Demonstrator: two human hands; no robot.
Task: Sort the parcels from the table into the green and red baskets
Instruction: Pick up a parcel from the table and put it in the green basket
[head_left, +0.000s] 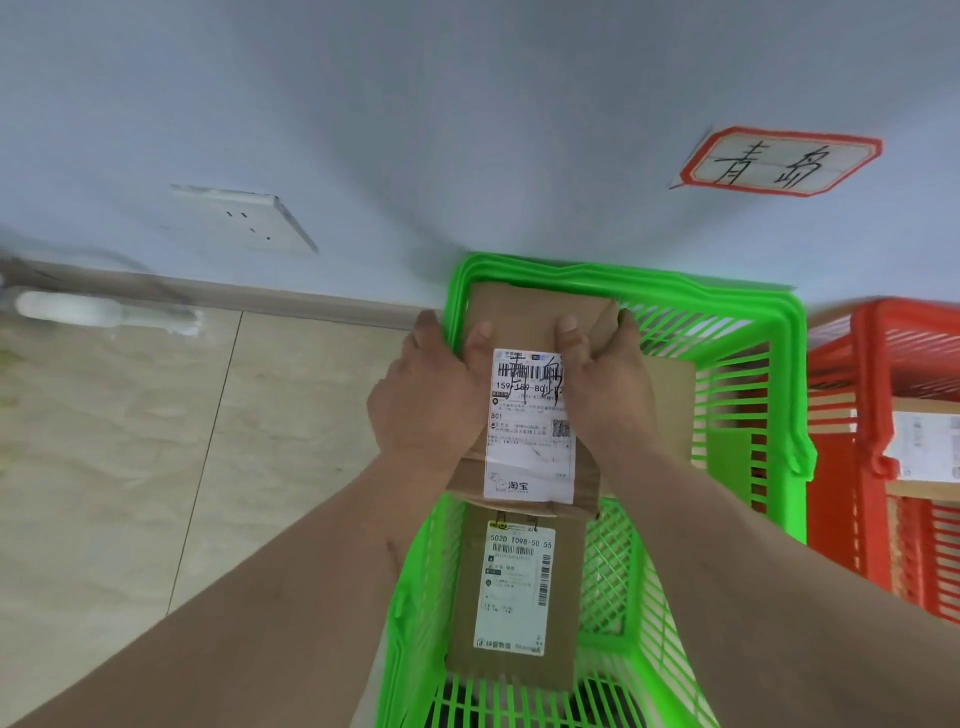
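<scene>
- Left hand (423, 400) and right hand (605, 384) clasp a brown cardboard parcel (530, 395) from either side, thumbs pressed on its top face beside the white shipping label (527, 452).
- The parcel hangs over the green basket (748, 364).
- Inside lies a second labelled parcel (511, 592).
- A red basket (852, 457) stands just beside, holding another parcel.

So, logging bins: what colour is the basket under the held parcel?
Green, clearest in the head view.
</scene>
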